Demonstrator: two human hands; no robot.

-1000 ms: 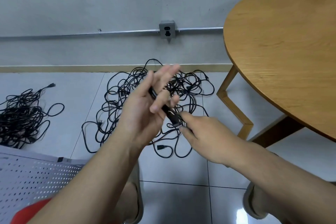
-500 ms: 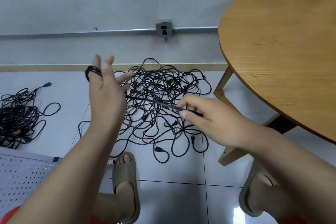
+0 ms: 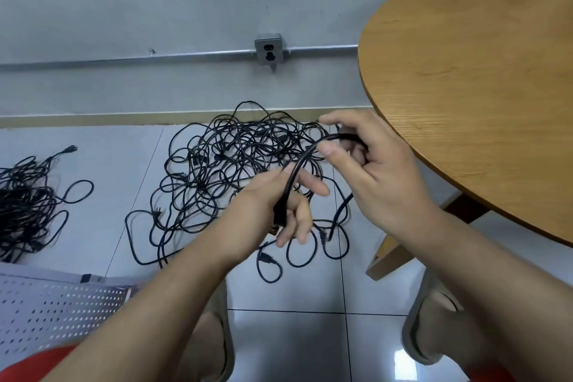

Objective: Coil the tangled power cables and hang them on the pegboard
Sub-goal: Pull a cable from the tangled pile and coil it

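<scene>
Power cable arched between both hands, above the tangled pile on the floor.
The left hand grips its lower end, fingers loosely curled; the right hand pinches it higher up, near the table edge. Its free length drops back into the heap, so a hard pull would likely drag snagged loops or tighten a knot, and the loose left grip may let it slip. The pegboard lies well apart, lower left.
</scene>
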